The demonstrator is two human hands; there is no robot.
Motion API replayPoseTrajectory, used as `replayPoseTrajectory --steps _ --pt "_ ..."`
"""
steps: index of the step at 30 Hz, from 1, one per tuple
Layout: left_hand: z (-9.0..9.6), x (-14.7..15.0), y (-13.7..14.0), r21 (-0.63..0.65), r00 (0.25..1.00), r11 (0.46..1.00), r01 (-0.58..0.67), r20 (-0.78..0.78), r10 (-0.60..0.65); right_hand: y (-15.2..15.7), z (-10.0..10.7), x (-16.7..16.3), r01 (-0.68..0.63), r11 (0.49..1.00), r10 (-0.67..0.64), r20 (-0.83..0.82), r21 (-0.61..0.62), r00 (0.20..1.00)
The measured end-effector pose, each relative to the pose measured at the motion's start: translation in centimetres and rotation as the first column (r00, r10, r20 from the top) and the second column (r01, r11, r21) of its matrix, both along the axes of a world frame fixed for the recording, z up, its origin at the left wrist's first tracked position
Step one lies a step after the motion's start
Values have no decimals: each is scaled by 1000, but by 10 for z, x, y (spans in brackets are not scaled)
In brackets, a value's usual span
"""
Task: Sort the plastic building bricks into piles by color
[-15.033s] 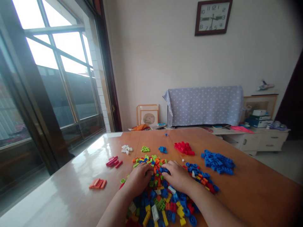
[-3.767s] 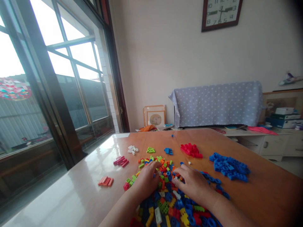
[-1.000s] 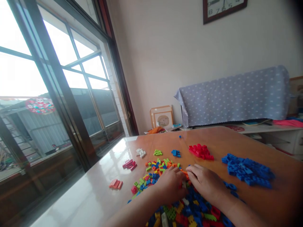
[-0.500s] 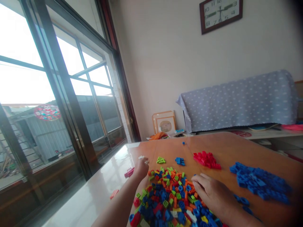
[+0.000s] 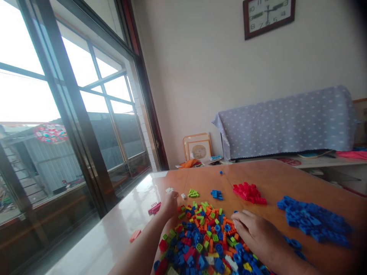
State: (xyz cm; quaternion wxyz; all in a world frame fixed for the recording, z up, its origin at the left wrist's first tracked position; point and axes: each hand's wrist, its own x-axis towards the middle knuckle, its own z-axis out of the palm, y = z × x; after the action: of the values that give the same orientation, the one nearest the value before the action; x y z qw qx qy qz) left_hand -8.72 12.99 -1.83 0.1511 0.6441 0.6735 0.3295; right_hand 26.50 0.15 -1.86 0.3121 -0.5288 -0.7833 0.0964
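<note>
My left hand (image 5: 169, 204) reaches to the far left of a heap of mixed plastic building bricks (image 5: 200, 233). Its fingertips are hidden behind the back of the hand, right by a small cluster of white bricks (image 5: 169, 190). A single white brick (image 5: 183, 196) lies just to the right of that hand. At the heap's right edge rests my right hand (image 5: 250, 227), fingers bent and close together. A small blue brick (image 5: 235, 211) shows at its fingertips, mostly covered by them.
Sorted by colour on the wooden table (image 5: 258, 172) are lime bricks (image 5: 193, 193), a few blue bricks (image 5: 216, 194), red bricks (image 5: 249, 193), a large blue pile (image 5: 314, 219), magenta bricks (image 5: 155, 208) and a coral piece (image 5: 135, 235). A glass window (image 5: 97, 91) stands at left.
My left hand has shifted slightly left, and the white brick beside it now lies apart from it, further right. The right hand stays in place. The view has turned slightly.
</note>
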Motion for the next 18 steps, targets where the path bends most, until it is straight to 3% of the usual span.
replayPoseTrajectory --steps 4,9,14,18 --pt "-3 12 11 -56 985 995 88 -143 -95 1 -2 1 -8 1000 8 -9 -9 1000" --pt "-4 15 15 -125 953 989 82 -279 -114 1 1 1 -1 1000 1 -14 -9 1000" --pt "-3 9 13 -90 928 994 65 -360 -93 -2 4 0 1 1000 -1 -1 -24 1000" --pt "-2 4 15 -43 943 998 48 -328 -59 -2 4 0 -1 1000 1 -4 -19 1000"
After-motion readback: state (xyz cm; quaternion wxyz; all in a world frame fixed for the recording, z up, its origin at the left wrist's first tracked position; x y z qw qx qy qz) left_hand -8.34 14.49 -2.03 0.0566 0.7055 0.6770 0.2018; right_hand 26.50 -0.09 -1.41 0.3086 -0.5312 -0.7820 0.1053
